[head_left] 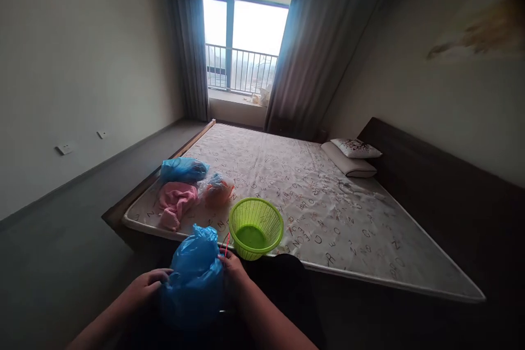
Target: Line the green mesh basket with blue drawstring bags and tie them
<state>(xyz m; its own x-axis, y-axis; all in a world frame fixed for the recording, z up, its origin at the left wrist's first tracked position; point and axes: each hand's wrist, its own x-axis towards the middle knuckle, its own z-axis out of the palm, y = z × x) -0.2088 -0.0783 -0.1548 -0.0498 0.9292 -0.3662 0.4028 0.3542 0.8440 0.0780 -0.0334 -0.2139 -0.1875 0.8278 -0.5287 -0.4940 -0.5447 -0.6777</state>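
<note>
A blue plastic bag [192, 290] hangs upright between my hands, in front of the bed's near edge. My left hand [152, 283] pinches its left rim. On the opposite side, my right hand [232, 263] grips the bag's right rim, and a thin red strip [227, 245] sticks up by those fingers. What the bag contains is hidden. Just beyond my right hand, a green plastic basket [256, 229] stands on the mattress's near edge with nothing visible inside.
On the mattress [328, 229] lie a pink cloth [178, 202], another blue bag [184, 168] and a clear bag with something orange [217, 190]. Pillows [355, 158] rest by the dark headboard [430, 158]. Curtains [186, 38] flank the window [258, 27]. Grey floor [61, 262] runs along the left.
</note>
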